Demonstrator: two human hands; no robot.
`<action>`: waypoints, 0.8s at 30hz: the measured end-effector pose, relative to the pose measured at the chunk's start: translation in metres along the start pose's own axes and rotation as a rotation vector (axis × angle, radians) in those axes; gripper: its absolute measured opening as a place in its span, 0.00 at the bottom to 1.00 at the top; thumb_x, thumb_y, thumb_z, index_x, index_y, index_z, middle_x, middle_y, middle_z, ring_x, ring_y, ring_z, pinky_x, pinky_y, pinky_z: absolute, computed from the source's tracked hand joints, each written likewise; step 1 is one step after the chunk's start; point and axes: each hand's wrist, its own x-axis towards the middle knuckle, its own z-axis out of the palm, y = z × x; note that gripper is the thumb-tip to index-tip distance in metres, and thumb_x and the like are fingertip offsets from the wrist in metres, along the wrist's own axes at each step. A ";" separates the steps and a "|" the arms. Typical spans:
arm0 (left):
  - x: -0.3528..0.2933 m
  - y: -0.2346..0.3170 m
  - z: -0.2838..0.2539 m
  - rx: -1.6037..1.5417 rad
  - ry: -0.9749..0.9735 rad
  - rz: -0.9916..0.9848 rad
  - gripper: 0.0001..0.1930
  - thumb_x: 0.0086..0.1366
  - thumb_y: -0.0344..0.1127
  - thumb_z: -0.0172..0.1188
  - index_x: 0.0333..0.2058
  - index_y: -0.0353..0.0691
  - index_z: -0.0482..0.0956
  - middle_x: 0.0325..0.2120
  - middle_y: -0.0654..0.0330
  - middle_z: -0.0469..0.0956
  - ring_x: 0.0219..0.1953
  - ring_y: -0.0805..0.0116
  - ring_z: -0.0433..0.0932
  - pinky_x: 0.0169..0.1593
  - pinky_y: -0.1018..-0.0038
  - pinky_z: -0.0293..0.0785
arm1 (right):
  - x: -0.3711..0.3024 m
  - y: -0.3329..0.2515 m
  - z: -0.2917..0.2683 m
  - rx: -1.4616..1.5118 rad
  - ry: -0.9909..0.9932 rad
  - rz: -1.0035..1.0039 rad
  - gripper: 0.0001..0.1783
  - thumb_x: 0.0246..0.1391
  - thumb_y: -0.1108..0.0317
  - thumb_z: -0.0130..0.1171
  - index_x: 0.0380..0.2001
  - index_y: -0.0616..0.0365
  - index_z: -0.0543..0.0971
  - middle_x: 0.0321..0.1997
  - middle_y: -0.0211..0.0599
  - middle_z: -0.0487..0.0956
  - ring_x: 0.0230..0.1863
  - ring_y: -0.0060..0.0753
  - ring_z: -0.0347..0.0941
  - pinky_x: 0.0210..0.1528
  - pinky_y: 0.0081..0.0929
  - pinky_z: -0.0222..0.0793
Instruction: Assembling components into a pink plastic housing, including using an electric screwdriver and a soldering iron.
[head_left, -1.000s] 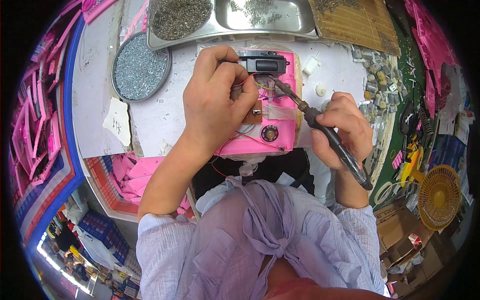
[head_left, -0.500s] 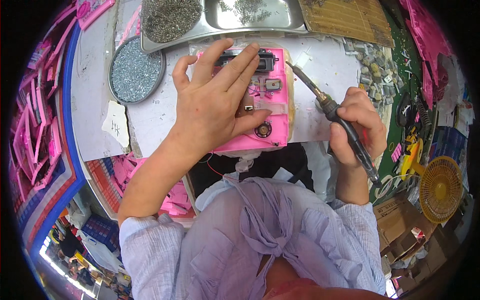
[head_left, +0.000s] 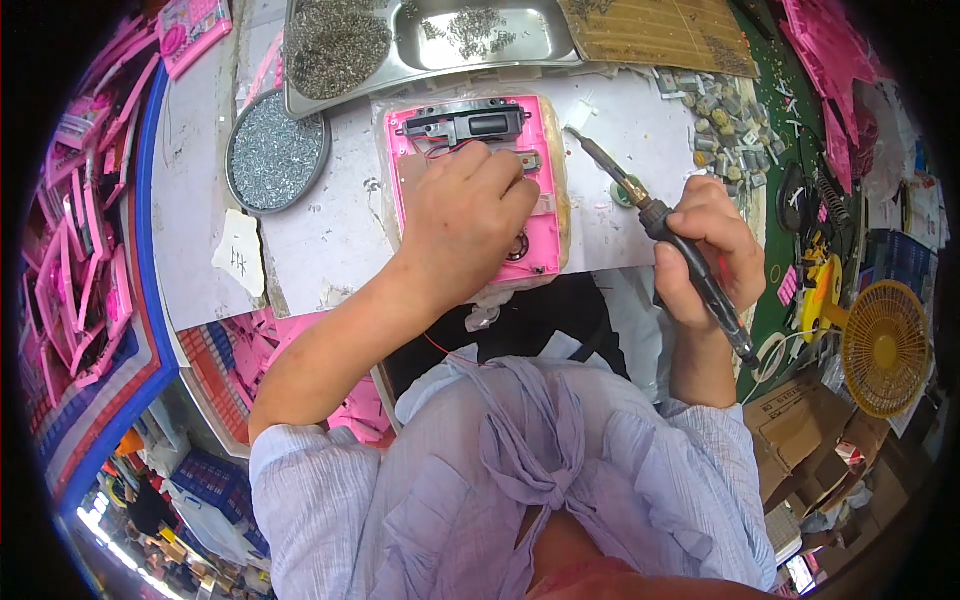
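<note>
A pink plastic case [head_left: 551, 205] lies open side up on a padded, yellowish-edged base on the bench. Inside it sit a long black part [head_left: 490, 125], a small metal-cased part [head_left: 528, 161] and a round part [head_left: 518, 247], half covered by my fingers. My left hand [head_left: 460, 220] is over the case's middle, fingers curled together and pointing down; whatever is between them is hidden. My right hand [head_left: 715, 250] grips the dark handle of a soldering iron [head_left: 655, 217]. Its tip points up and left, just right of the case and apart from it.
A metal tray [head_left: 420, 78] of small metal pieces stands behind the case, with brown cardboard [head_left: 660, 35] beside it. Left is a round dish [head_left: 230, 165] of screws. Small blocky parts [head_left: 715, 115] lie back right. Pink cases [head_left: 75, 250] fill the far left; a yellow fan [head_left: 885, 350] stands right.
My left hand has gone from spread flat across the case to curled fingers over its middle, uncovering the black part. The soldering iron stays about where it was. The whole view has shifted slightly.
</note>
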 end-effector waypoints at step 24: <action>-0.017 -0.017 -0.015 -0.387 -0.162 -0.127 0.10 0.52 0.24 0.69 0.34 0.37 0.80 0.42 0.56 0.75 0.41 0.56 0.79 0.44 0.65 0.76 | -0.017 0.006 0.004 0.272 -0.297 0.334 0.13 0.37 0.74 0.67 0.31 0.60 0.81 0.19 0.30 0.71 0.20 0.30 0.63 0.26 0.29 0.56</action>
